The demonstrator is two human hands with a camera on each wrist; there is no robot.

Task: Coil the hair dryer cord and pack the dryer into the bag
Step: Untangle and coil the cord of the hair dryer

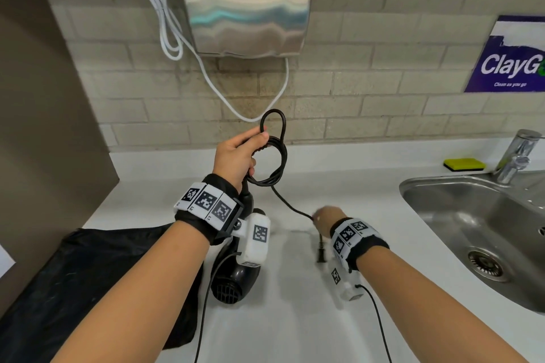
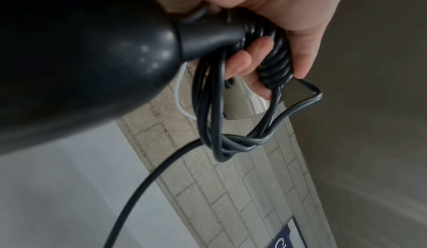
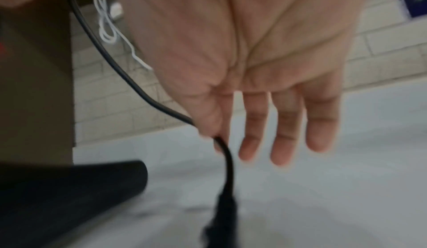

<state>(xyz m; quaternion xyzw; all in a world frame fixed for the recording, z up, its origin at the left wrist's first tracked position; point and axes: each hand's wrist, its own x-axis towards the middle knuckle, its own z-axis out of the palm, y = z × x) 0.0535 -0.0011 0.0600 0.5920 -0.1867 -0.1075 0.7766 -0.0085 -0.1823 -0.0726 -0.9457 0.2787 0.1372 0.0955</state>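
My left hand (image 1: 239, 153) is raised over the counter and grips the handle end of the black hair dryer (image 1: 236, 277) together with several loops of its black cord (image 1: 278, 153). In the left wrist view the fingers (image 2: 258, 54) curl round the coiled cord (image 2: 275, 60) beside the dryer body (image 2: 80, 60). The cord's free end runs down to my right hand (image 1: 326, 222), which pinches it between thumb and forefinger (image 3: 215, 124), the other fingers straight. The plug (image 1: 321, 253) hangs below that hand. A black bag (image 1: 88, 268) lies flat on the counter at the left.
A white counter (image 1: 295, 318) runs along a tiled wall. A steel sink (image 1: 472, 215) with a tap (image 1: 516, 153) is at the right, a yellow sponge (image 1: 464, 163) behind it. A wall hand dryer (image 1: 246, 9) with a white cable (image 1: 165, 23) hangs above. A brown panel (image 1: 44, 97) stands left.
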